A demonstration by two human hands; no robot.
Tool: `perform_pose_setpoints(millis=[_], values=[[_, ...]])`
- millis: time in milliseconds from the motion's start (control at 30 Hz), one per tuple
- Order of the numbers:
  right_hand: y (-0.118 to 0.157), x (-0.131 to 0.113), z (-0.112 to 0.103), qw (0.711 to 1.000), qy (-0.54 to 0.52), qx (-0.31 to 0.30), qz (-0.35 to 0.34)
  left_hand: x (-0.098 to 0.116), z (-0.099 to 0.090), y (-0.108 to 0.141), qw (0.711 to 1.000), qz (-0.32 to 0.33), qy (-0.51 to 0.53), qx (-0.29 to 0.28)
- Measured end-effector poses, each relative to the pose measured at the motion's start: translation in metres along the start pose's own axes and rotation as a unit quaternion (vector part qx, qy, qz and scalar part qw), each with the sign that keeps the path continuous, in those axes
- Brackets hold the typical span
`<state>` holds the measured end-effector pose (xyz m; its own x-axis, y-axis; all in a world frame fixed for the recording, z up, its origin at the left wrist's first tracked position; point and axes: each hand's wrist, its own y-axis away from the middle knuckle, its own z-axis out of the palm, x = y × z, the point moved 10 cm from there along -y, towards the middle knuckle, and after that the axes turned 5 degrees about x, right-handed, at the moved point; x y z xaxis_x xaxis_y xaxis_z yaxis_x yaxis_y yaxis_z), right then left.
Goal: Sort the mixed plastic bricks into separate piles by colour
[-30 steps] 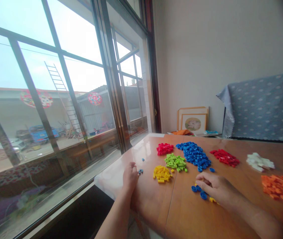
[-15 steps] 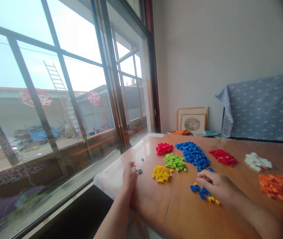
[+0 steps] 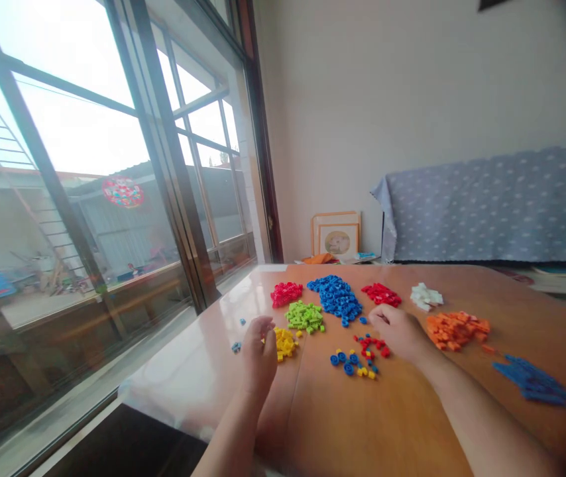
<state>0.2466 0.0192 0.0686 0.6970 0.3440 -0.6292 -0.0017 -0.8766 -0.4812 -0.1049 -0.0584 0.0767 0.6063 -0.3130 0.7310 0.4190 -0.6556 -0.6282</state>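
My left hand (image 3: pixel 259 351) has its fingers curled together at the left edge of the yellow brick pile (image 3: pixel 285 344). What it holds, if anything, is hidden. Two small grey-blue pieces (image 3: pixel 236 346) lie just left of it. My right hand (image 3: pixel 395 328) is closed, fingertips pointing left, between the big blue pile (image 3: pixel 335 297) and the red brick pile (image 3: pixel 381 295). Its grasp is too small to make out. Below it are loose small red pieces (image 3: pixel 375 346), round blue pieces (image 3: pixel 348 368) and a few yellow bits (image 3: pixel 366 373).
Around these are a lime green pile (image 3: pixel 305 317), a pinkish-red pile (image 3: pixel 286 294), white pieces (image 3: pixel 426 296), orange bricks (image 3: pixel 456 330) and long blue pieces (image 3: pixel 536 381) on the wooden table (image 3: pixel 342 430). A window stands along the left side; picture frames (image 3: pixel 339 238) lean behind.
The view has turned right. My left hand has shifted from the grey-blue pieces towards the yellow pile. My right hand has moved farther back, uncovering the small red pieces.
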Motion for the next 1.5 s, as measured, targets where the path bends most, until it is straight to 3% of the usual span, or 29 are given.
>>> perform_pose_setpoints(millis=[233, 333, 400, 533, 700, 967, 1267, 1500], values=[[-0.006, 0.041, 0.003, 0.997, -0.013, -0.015, 0.076, 0.057, 0.118, 0.021, 0.979, 0.014, 0.023, -0.203], [-0.006, 0.055, 0.012, 0.994, -0.007, -0.039, 0.097, 0.061, 0.155, 0.034, 0.966, 0.018, 0.014, -0.257], [-0.006, 0.061, 0.016, 0.994, -0.001, -0.048, 0.100, 0.056, 0.169, 0.042, 0.963, 0.028, 0.001, -0.269], [-0.007, 0.067, 0.025, 0.993, 0.033, -0.065, 0.089, 0.034, 0.173, 0.048, 0.962, 0.023, -0.026, -0.271], [-0.006, 0.057, 0.044, 0.989, 0.107, -0.097, 0.030, 0.018, 0.171, 0.044, 0.958, 0.011, -0.035, -0.284], [-0.004, 0.050, 0.061, 0.977, 0.177, -0.115, 0.014, 0.026, 0.175, 0.045, 0.955, 0.014, -0.032, -0.294], [-0.006, 0.053, 0.055, 0.988, 0.121, -0.087, 0.032, 0.028, 0.180, 0.050, 0.950, 0.031, -0.024, -0.309], [-0.007, 0.042, 0.051, 0.997, 0.057, -0.051, 0.021, 0.029, 0.177, 0.047, 0.957, 0.034, -0.009, -0.289]])
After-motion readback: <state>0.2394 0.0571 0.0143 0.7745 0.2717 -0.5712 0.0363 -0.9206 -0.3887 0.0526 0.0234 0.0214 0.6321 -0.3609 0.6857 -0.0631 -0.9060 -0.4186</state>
